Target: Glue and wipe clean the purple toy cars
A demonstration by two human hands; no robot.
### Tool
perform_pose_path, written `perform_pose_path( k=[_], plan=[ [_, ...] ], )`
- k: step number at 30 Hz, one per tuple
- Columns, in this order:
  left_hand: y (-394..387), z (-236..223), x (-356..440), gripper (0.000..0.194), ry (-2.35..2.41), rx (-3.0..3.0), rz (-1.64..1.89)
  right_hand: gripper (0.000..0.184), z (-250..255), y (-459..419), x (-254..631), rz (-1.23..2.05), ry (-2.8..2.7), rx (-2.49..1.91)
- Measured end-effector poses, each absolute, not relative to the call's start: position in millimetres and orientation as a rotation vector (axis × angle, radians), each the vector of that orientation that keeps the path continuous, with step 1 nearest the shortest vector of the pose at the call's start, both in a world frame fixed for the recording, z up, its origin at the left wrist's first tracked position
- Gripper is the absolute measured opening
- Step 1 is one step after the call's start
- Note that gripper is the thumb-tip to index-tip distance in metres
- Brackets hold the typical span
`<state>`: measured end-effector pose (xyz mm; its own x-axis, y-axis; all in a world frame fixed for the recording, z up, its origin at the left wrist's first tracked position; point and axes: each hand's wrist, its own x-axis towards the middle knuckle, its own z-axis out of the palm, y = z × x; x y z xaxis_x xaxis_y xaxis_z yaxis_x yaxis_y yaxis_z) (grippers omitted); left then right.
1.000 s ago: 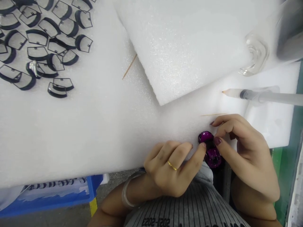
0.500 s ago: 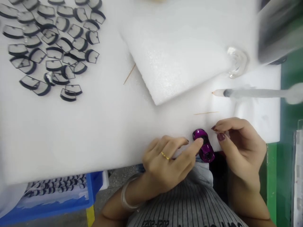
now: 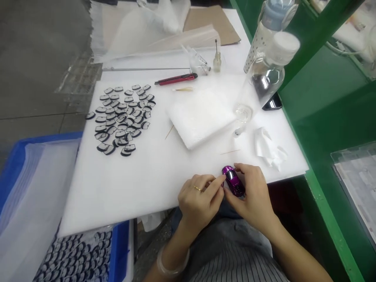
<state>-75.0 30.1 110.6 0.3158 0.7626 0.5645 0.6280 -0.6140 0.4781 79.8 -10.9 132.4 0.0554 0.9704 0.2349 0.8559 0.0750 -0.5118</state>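
Note:
A shiny purple toy car (image 3: 238, 188) is held at the front edge of the white foam-topped table (image 3: 152, 188). My right hand (image 3: 254, 192) is closed around the car's right side, thumb below and fingers at its far end. My left hand (image 3: 199, 196), with a ring on one finger, is closed at the car's left side, its index fingertip touching the body near the dark windscreen. Whether a small piece sits between the left fingertips I cannot make out. A toothpick (image 3: 230, 152) lies just beyond the car.
Clear, black-edged window pieces (image 3: 122, 121) lie at the left; more fill a blue crate (image 3: 119, 250) below. Farther back are a white foam block (image 3: 202, 117), red utility knife (image 3: 178, 79) and small glass vial (image 3: 217, 62). Crumpled tissue (image 3: 266, 147) and a clear bottle (image 3: 264, 80) stand right.
The view has tilted up, showing more of the table. My right hand, apart from the car with fingertips pinched before, has come left and now grips it. My left hand stays at the car.

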Motion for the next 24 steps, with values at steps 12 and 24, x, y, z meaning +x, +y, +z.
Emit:
perform_pose_path(
  k=[12,24],
  plan=[
    [30.5,107.1,-84.8,0.019,1.222,2.272,1.160,0.030,118.2,-8.8,62.7,0.107,-1.735,-1.803],
    [34.9,94.3,-96.2,0.017,1.117,2.520,1.257,0.049,133.3,-15.8,280.4,-0.021,-0.897,-2.608]
  ],
)
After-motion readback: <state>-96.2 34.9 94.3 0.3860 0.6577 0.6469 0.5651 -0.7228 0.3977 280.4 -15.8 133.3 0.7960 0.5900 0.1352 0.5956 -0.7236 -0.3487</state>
